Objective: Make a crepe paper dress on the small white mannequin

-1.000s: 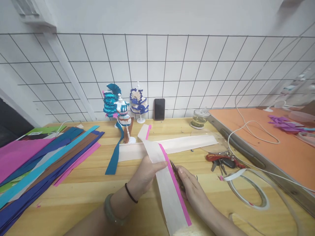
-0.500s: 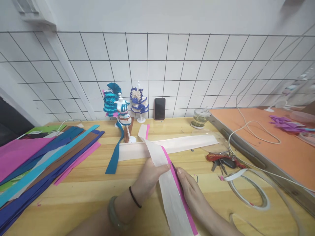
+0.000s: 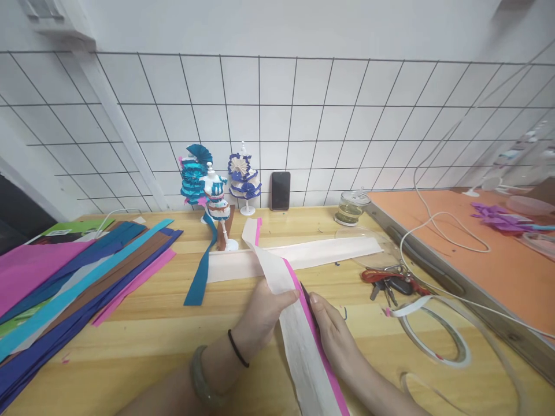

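Note:
A long white paper strip (image 3: 299,341) with a pink edge (image 3: 318,341) runs from the middle of the table toward me. My left hand (image 3: 271,306) pinches it, thumb on top near the pink edge. Just right of that edge, my right hand (image 3: 333,329) is closed on a dark, pointed tool (image 3: 305,293), whose tip rests beside the pink edge; most of the tool is hidden by the fingers. The strip's far end crosses over another white strip (image 3: 342,252) lying sideways on the wood.
Small dress forms (image 3: 219,199) with paper clothes and a phone (image 3: 281,190) stand at the back. Colored paper strips (image 3: 87,289) lie left, a teal strip (image 3: 197,283) nearer. Right are a glass jar (image 3: 352,207), keys (image 3: 392,283), a tape roll (image 3: 433,338) and a cable (image 3: 459,225).
The dark tool's tip now shows farther out from my right hand, tilted slightly away from the pink edge. My left hand keeps its grip; the view has shifted slightly.

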`<state>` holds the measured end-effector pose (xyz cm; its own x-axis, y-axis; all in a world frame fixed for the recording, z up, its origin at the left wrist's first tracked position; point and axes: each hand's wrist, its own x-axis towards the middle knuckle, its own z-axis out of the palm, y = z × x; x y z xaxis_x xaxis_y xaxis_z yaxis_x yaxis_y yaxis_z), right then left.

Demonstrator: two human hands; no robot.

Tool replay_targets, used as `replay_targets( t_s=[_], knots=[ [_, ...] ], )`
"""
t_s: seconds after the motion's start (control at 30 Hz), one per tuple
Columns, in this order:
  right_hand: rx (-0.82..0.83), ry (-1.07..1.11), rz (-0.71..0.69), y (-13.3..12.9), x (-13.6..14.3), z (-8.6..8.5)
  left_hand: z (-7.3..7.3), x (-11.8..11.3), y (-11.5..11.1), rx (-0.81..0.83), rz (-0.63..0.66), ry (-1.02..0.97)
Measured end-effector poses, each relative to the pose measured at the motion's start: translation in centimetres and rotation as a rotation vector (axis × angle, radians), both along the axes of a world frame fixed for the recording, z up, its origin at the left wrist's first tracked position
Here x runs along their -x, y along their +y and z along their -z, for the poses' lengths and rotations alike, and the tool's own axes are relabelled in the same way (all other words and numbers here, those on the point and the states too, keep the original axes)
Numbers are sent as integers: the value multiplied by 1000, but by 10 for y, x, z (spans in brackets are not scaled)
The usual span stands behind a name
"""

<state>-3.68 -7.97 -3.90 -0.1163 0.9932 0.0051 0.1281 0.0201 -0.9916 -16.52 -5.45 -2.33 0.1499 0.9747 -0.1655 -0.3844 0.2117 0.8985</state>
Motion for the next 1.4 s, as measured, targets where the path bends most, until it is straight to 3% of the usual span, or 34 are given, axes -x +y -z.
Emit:
replay_targets(
  t_s=[1.4],
  knots=[
    [17, -41, 5, 6, 1, 7, 2, -2, -1, 20, 38, -60]
  ],
)
